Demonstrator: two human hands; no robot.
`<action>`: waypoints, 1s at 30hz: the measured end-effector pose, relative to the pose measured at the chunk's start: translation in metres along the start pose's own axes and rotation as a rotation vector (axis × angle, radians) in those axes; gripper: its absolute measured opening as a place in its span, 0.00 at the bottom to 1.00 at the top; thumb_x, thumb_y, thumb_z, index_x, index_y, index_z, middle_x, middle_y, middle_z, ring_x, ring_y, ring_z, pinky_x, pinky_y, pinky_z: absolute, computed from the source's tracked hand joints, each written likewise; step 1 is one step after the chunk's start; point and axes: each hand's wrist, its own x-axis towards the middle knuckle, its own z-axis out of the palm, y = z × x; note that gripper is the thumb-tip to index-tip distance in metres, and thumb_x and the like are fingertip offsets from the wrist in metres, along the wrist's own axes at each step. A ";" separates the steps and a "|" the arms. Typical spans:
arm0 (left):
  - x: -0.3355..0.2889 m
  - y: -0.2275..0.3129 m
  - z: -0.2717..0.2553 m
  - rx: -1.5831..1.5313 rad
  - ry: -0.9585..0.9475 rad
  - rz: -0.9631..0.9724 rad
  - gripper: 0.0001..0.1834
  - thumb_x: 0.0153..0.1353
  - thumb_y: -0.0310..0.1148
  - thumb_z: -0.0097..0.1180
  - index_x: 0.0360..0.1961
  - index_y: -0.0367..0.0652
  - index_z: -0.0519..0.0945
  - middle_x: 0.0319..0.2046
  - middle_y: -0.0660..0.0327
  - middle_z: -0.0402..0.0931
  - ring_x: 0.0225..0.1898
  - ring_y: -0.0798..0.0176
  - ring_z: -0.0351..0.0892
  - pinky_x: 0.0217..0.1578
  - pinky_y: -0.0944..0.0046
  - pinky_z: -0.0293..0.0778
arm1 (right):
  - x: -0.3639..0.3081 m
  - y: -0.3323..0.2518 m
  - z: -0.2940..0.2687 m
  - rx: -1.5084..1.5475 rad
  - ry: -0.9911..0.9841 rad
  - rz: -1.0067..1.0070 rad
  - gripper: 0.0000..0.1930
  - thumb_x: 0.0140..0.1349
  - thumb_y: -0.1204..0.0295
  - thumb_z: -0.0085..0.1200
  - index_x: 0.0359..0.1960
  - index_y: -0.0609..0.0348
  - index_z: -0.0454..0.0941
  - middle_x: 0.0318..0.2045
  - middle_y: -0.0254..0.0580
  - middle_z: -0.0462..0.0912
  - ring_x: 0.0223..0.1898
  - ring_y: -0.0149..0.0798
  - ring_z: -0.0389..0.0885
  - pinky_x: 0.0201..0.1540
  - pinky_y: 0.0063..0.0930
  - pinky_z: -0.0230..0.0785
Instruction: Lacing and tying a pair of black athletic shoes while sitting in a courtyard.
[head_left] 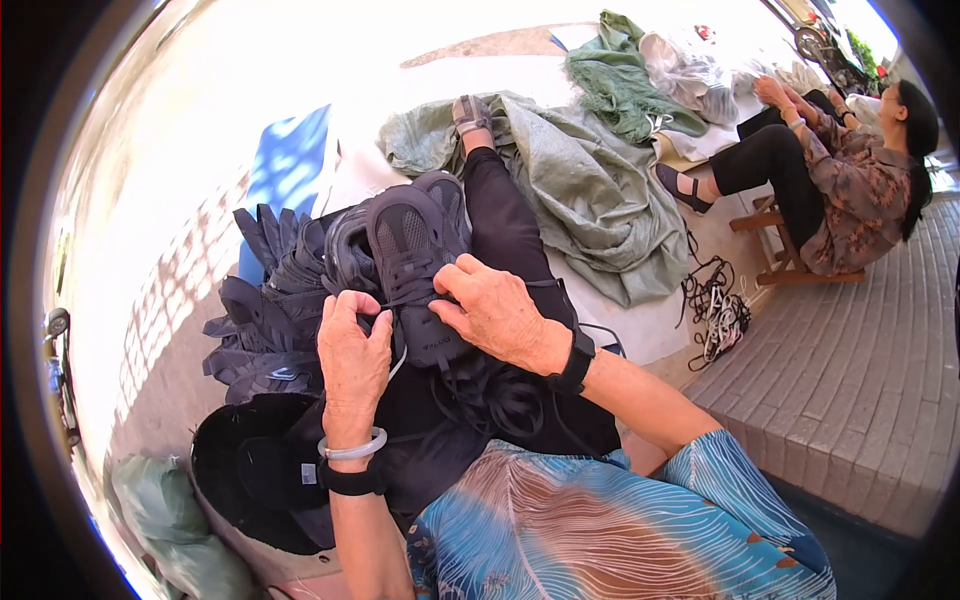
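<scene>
A dark grey sneaker (408, 238) lies across my lap, toe pointing away, with a second shoe partly hidden behind it. My left hand (352, 350) is closed in a pinch at the left side of its lacing, on what looks like a shoelace. On the right side of the lacing, my right hand (490, 308) pinches the dark shoelace between thumb and forefinger. Loose black laces (500, 395) hang in a tangle below the tongue. To the left of the sneaker is a pile of dark shoe uppers (275, 325).
A black hat-like fabric piece (245, 470) sits beside my left forearm, above a green sack (175, 520). Grey-green cloth (590, 200) covers the ground ahead. More laces (720, 320) lie by the brick step (830, 400). Another person (860, 190) sits on a wooden stool at right.
</scene>
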 end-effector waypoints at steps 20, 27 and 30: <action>-0.004 -0.024 0.032 -0.234 0.000 -0.090 0.05 0.54 0.26 0.58 0.30 0.36 0.76 0.26 0.53 0.75 0.28 0.53 0.76 0.33 0.60 0.71 | 0.022 0.020 -0.009 -0.491 -0.152 -0.764 0.07 0.49 0.71 0.52 0.28 0.58 0.69 0.28 0.36 0.66 0.23 0.31 0.74 0.25 0.23 0.70; 0.005 -0.020 0.032 -0.149 -0.071 -0.221 0.10 0.58 0.32 0.60 0.29 0.36 0.74 0.17 0.64 0.72 0.16 0.72 0.73 0.15 0.71 0.70 | 0.009 0.024 -0.007 -0.441 -0.126 -0.754 0.08 0.49 0.71 0.52 0.30 0.59 0.70 0.28 0.37 0.66 0.23 0.32 0.74 0.25 0.24 0.70; 0.010 -0.007 0.023 -0.228 -0.103 -0.320 0.10 0.57 0.31 0.59 0.29 0.36 0.73 0.17 0.64 0.72 0.16 0.71 0.75 0.16 0.71 0.72 | 0.005 0.024 -0.010 -0.455 -0.189 -0.718 0.09 0.50 0.71 0.51 0.33 0.60 0.71 0.28 0.37 0.66 0.23 0.32 0.75 0.25 0.24 0.69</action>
